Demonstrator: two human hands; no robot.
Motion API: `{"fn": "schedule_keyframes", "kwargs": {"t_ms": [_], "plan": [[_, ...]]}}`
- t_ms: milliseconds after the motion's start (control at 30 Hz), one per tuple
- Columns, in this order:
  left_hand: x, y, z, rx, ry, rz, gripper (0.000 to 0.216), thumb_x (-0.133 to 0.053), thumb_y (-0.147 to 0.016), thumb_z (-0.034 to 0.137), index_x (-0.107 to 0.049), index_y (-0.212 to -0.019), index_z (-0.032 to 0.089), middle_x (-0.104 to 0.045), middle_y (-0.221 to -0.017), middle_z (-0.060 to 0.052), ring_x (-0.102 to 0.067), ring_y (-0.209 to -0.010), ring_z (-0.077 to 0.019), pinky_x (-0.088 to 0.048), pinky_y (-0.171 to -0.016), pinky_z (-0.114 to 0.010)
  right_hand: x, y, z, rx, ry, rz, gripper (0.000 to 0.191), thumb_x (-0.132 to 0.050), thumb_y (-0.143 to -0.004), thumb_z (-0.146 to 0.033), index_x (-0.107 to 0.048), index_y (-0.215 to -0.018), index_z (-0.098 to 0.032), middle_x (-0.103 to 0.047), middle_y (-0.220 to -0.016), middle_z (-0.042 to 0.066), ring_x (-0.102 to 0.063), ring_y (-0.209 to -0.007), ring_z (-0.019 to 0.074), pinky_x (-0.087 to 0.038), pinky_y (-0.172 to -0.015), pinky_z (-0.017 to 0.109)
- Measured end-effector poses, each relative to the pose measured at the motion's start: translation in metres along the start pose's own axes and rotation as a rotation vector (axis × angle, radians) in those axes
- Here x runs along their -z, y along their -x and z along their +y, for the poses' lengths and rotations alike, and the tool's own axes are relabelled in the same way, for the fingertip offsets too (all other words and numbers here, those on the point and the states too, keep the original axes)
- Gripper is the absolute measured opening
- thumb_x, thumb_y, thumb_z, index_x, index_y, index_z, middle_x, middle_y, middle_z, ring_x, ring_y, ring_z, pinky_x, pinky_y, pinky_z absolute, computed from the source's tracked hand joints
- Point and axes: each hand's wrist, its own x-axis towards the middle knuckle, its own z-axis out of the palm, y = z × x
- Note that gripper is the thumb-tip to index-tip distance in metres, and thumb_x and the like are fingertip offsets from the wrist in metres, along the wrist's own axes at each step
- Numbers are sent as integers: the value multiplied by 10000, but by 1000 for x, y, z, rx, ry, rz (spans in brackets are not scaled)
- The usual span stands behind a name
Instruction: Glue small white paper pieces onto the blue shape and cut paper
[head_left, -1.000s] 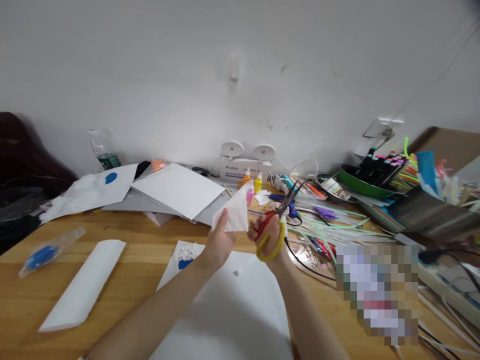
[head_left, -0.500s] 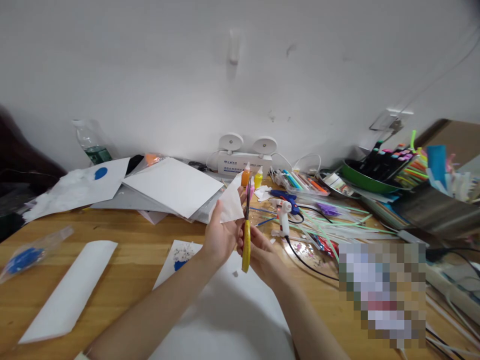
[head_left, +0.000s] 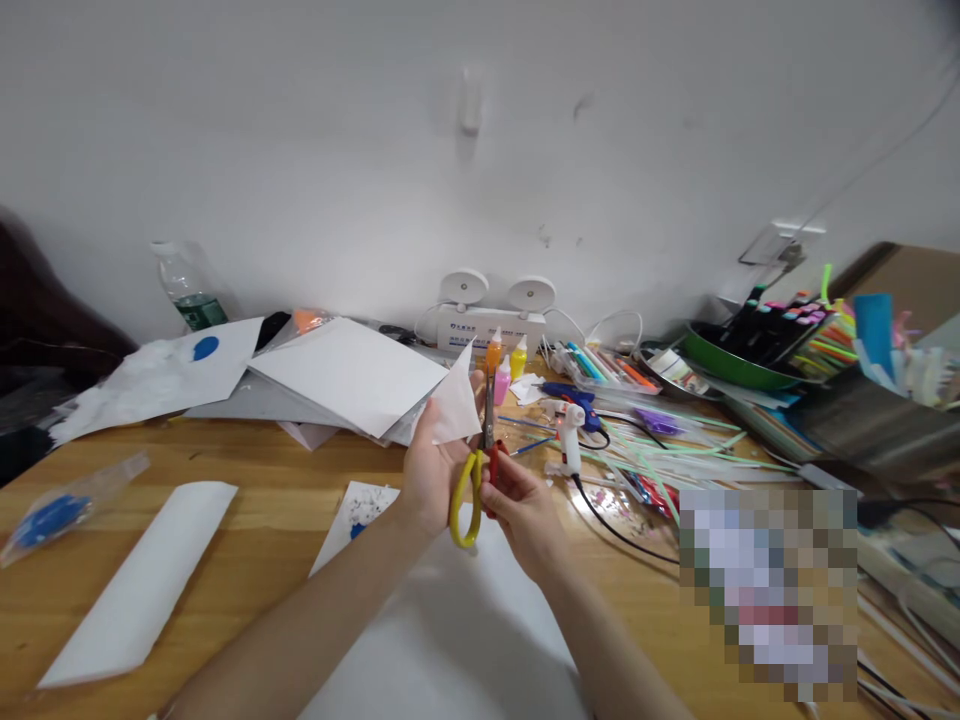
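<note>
One white paper (head_left: 457, 406) rises from the gripping left hand (head_left: 431, 478), beside scissors (head_left: 489, 424) clasped by the right hand (head_left: 531, 518).

– Anything masked?
– A pixelated patch (head_left: 769, 592) at right; contents unidentifiable.
– Cut off?
– The large white sheet (head_left: 450, 645), by the lower edge; forearms (head_left: 322, 600) cover part.
– Left hand (head_left: 435, 468)?
– Partly behind the white paper (head_left: 456, 402).
– Lettering (head_left: 463, 328) on the emergency light (head_left: 517, 322)?
– Too small to read.
</note>
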Motion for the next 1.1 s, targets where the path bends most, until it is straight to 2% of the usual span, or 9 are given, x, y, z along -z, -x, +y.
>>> {"fn": "schedule_keyframes", "kwargs": {"t_ms": [167,267,467,600,700,800,900,1000,1100], "plan": [[5,-2,0,43,8,-1,522,-304,-815,481,-382,-1264,226,-555,-1164,-42,-505,-1056,-263,-367,-895,-401,1,1,-2,2,148,22,167,-688,-608,-249,-584,-708,-165,-444,-538,-61,-330,-445,49,-236,-420,188],[5,-4,0,43,20,10,524,-291,-819,473,-367,-1272,222,-521,-1207,-53,-501,-1064,-256,-370,-894,-396,0,1,-3,4,209,38,201,-683,-598,-264,-512,-603,-157,-384,-487,-76,-307,-418,50,-220,-404,195],[0,-4,2,63,14,60,529,-282,-822,459,-343,-1286,212,-539,-1185,-68,-512,-1050,-259,-386,-877,-406,3,-1,-4,38,346,86,299,-683,-579,-279,-408,-531,-170,-327,-469,-80,-274,-422,53,-195,-398,204],[0,-3,1,51,29,44,508,-288,-826,444,-381,-1264,204,-555,-1167,-57,-508,-1060,-252,-380,-896,-396,0,2,-1,107,408,66,264,-664,-609,-262,-413,-603,-179,-339,-553,-65,-306,-492,71,-254,-441,202],[1,-4,-4,12,1,61,480,-336,-822,415,-429,-1231,179,-567,-1152,-64,-493,-1082,-253,-373,-913,-386,-4,3,3,139,366,40,263,-663,-595,-208,-420,-695,-192,-350,-625,-58,-339,-552,83,-311,-497,202],[3,-7,-6,-119,-62,115,417,-369,-829,352,-484,-1178,156,-558,-1166,-64,-451,-1131,-231,-362,-937,-349,-5,4,5,102,278,60,247,-622,-596,-160,-458,-777,-201,-369,-649,-54,-368,-577,92,-334,-522,203],[6,-10,-2,-281,-139,113,355,-390,-833,303,-518,-1137,175,-529,-1204,-41,-401,-1176,-201,-350,-953,-315,-4,6,3,59,139,72,351,-548,-596,-122,-487,-926,-222,-429,-689,-41,-409,-598,104,-354,-554,216],[8,-13,5,-340,-180,93,347,-381,-840,308,-521,-1130,178,-499,-1236,-42,-383,-1189,-198,-348,-956,-313,-5,9,4,34,48,5,460,-505,-575,-97,-481,-1012,-237,-469,-720,-30,-443,-637,116,-367,-613,237],[8,-13,9,-360,-192,92,342,-376,-842,312,-522,-1126,189,-489,-1246,-43,-396,-1180,-200,-351,-954,-318,-6,10,12,4,54,-21,417,-502,-577,-106,-499,-977,-226,-471,-719,-24,-442,-644,120,-358,-619,243]]}}
